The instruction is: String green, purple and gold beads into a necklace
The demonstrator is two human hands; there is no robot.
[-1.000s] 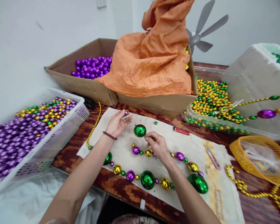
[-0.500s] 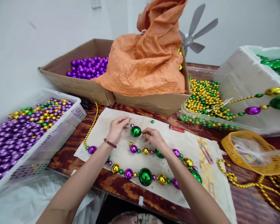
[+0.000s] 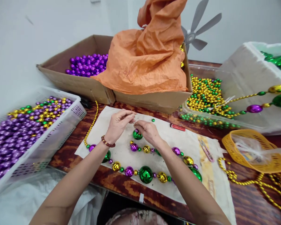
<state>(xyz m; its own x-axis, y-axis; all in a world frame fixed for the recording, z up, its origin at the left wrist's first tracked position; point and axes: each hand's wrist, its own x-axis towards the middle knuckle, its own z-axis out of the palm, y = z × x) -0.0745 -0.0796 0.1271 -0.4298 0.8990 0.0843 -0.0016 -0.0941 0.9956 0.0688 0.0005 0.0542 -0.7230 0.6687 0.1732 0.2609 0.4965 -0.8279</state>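
My left hand, with a bracelet of brown beads at its wrist, pinches a thin strand whose end sticks up from the fingertips. My right hand pinches close beside it, just above a small purple bead. Under the right fingers a large green bead hangs or rests near the cloth; which one I cannot tell. In front of both hands lies a strung bead garland of green, gold and purple balls, curving back on the right. My right hand and forearm cover part of it.
A white cloth lies on the wooden table. On it are a loose green bead, a red-handled tool and thread snips. Around stand a white crate, a cardboard box, a clear tub and a yellow basket.
My right hand has moved left and up to meet my left fingertips, its fingers now pinched. The green bead sits slightly lower, with the small purple bead above it.
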